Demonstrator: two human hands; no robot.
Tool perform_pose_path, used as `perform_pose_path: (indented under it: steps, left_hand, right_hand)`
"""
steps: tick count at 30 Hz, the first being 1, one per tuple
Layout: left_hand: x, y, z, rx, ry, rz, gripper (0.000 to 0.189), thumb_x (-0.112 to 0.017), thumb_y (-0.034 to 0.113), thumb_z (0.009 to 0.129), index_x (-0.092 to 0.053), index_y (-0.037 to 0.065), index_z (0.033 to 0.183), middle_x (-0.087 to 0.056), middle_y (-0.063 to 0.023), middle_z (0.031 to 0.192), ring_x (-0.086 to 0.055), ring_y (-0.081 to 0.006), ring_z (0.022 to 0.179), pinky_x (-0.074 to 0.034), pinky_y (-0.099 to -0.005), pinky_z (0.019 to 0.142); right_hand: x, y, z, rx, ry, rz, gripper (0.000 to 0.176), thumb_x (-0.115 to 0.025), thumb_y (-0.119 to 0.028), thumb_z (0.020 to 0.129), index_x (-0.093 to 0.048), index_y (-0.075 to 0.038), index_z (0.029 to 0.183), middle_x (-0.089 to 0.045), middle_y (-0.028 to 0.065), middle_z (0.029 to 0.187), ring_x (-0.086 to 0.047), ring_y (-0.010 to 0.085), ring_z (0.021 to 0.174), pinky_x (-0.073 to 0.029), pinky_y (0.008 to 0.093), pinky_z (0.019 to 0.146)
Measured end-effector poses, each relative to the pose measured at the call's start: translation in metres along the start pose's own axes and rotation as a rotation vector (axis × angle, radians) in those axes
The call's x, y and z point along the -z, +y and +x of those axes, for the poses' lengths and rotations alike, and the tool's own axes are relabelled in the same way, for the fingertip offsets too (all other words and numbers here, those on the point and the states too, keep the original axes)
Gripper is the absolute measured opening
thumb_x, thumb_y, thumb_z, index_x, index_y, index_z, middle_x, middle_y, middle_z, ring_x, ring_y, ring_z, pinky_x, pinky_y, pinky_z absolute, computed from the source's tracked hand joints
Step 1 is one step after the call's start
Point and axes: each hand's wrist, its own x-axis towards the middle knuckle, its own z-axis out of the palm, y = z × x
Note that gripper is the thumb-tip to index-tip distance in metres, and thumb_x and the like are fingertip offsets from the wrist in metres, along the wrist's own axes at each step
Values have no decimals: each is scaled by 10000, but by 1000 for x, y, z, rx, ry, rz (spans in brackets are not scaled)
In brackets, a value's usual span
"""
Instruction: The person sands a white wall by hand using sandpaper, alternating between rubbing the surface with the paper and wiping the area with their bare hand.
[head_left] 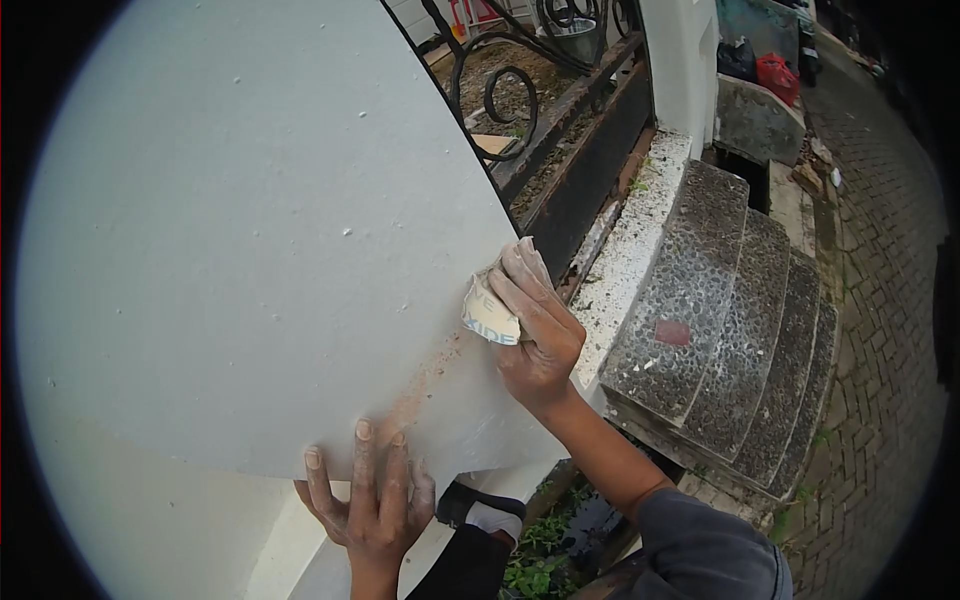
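1. Your right hand (535, 325): fingers bent over a folded sandpaper sheet (488, 315), clamping it against the right-hand edge of the white wall face (250, 250).
2. Your left hand (372, 500): opened flat with the fingers spread, pressed to the lower edge of the wall face. It holds nothing.
3. Step in hand, as judged: rubbing down the wall's edge, with your left hand bracing.
4. Next move, as judged: it calls for firm, even pressure, with the sheet kept wrapped on the corner so it does not slip off.
5. Sandpaper sheet: pale backing with blue printed letters, creased and dusty.
6. Wall face: matt white with small pimples. A brownish rubbed patch (425, 395) lies between your hands.
7. Nearby: a black iron gate (560, 130) behind the edge, and pebble-faced steps (720, 320) to the right.
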Motion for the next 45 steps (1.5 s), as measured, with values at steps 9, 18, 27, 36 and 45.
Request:
perform_pose_path:
  steps: [9,18,27,36,45]
  left_hand:
    - [-2,-2,3,-52,36,45,227,-659,186,686,-671,93,893,-581,-94,1248,-301,-478,1285,-276,-545,1050]
    - [-3,-2,0,-78,30,57,214,-651,204,724,-652,88,904,-580,-95,1254,-304,-482,1283,-227,-537,1068]
    - [-7,-2,-3,-68,6,117,310,-657,248,699,-672,246,1009,-582,1,1255,-321,-389,1314,-78,-609,1103]
    - [-13,-2,0,-166,-18,177,370,-646,236,720,-655,244,1089,-566,29,1274,-395,-336,1291,-47,-570,1122]
    - [-10,1,6,-215,-48,179,390,-648,234,720,-650,240,1109,-570,56,1268,-437,-285,1268,-90,-520,1132]
  right_hand:
    - [3,8,-17,54,-49,26,333,-625,47,699,-661,22,1028,-619,201,1133,-533,348,1163,-395,478,1004]
    - [9,3,-31,1,-88,-31,330,-620,55,709,-643,56,1038,-624,210,1109,-551,370,1131,-425,456,981]
    - [9,7,-33,23,-79,13,336,-594,82,696,-652,38,1025,-625,211,1112,-554,368,1127,-420,465,986]
    - [18,14,-36,9,-73,-31,322,-595,88,701,-652,44,1015,-629,212,1101,-566,361,1112,-432,446,980]
    - [14,6,-32,15,-56,-26,379,-576,119,650,-660,44,1011,-649,208,1054,-597,349,1069,-457,422,950]
